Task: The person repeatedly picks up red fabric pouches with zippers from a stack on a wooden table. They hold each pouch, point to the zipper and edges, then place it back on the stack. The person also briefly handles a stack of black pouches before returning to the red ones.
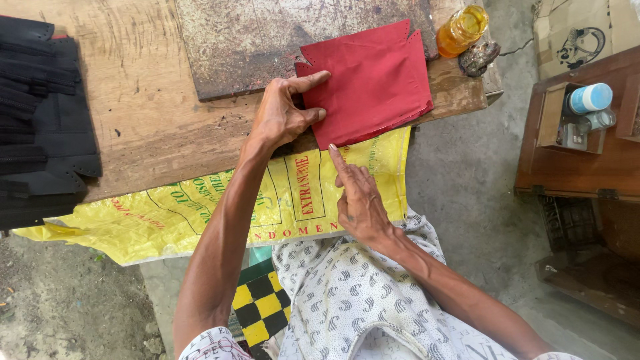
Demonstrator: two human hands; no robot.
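1 stack of black pieces (pixel 40 113) is seen at the far left of the wooden table (pixel 147 127). 1 yellow sack (pixel 200 213) is draped over the near table edge. The left hand (pixel 283 117) is laid flat w/ fingers loosely spread, thumb and fingertips pressed on the left edge of the red piece (pixel 373 83). 1 red piece is counted, lying partly on the rusty metal plate (pixel 267 40), long axis tilted from near-left to far-right, notched corners at the far side, near edge just past the table edge. The right hand (pixel 360 200) is held w/ index finger extended, touching the red piece's near edge; other fingers curled. 1 amber bottle (pixel 463 28) stands at the far right corner.
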